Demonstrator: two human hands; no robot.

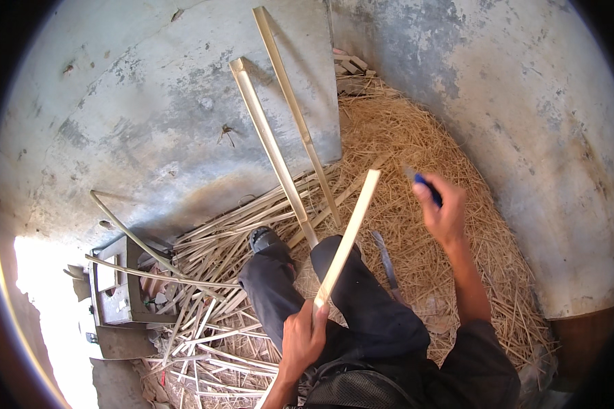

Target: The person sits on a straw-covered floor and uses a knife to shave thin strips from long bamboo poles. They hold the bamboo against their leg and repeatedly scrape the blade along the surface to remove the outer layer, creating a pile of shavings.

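Note:
My left hand (303, 341) is closed around the lower end of a pale split bamboo strip (348, 235), which slants up and away over my right thigh. Off to the right, my right hand (445, 210) grips a small knife with a blue handle (428, 190). Its short blade, somewhat blurred, points toward the upper left and is apart from the strip. Between my right knee and the shavings lies a long, narrow grey blade (383, 259); its lower end is partly hidden by my leg.
Two longer split bamboo pieces (269, 146) (297, 112) lean against the weathered wall (136, 102). Thin bamboo strips (211, 245) pile up at left, beside an open metal box (119, 290) with scraps. Straw-like shavings (416, 129) cover the floor ahead and right. Bricks (351, 65) lie in the far corner.

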